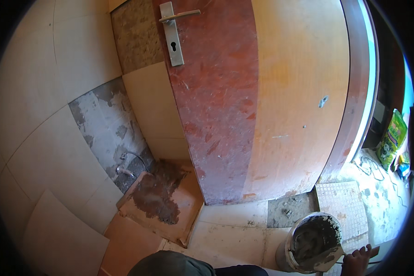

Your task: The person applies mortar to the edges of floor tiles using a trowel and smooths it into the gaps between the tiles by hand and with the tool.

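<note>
The right hand (355, 262) is low in the head view, toward the right, bare and in shadow. Its fingers (362, 252) are bent into a closed grip, and the wrist runs down out of the lower edge. Left of it, along the same edge, shows a rounded patch of grey-green clothing (170, 266) with dark trousers (241, 271) beside it; which body part the patch covers is unclear.
</note>
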Demonstrator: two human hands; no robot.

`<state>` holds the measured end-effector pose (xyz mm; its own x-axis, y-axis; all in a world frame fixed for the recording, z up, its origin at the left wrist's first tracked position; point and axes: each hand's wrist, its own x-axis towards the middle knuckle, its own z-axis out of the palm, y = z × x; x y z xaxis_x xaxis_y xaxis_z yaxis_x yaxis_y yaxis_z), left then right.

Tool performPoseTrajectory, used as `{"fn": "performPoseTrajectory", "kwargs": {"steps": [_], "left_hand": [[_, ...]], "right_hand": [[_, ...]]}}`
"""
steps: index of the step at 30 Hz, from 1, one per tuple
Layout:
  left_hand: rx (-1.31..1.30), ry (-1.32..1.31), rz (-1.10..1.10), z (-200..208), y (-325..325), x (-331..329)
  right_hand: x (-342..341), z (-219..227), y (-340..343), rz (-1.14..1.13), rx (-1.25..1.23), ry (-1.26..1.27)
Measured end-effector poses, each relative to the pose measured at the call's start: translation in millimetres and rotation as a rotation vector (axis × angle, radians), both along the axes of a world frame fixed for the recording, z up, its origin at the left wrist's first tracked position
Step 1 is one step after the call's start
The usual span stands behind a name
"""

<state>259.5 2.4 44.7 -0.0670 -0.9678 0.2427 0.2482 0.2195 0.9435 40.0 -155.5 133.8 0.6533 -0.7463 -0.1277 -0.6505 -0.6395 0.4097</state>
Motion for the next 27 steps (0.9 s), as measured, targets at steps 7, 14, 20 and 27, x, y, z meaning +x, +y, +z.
{"fn": "performPoseTrajectory", "kwargs": {"steps": [7,14,20,27], "left_hand": [[0.018,-0.009,-0.111,-6,14,-4],[0.049,-0.014,-0.455,20,32,-31],[0.358,0.22,-0.446,-32,51,-35],[0.353,0.034,-0.392,-34,86,-84]], "right_hand": [[5,-50,10,-0.168,0.01,-0.062],[-6,-69,14,-0.193,-0.21,-0.582],[-13,-157,33,-0.463,0.008,-0.751],[-86,-180,171,-0.733,-0.021,-1.077]]}}
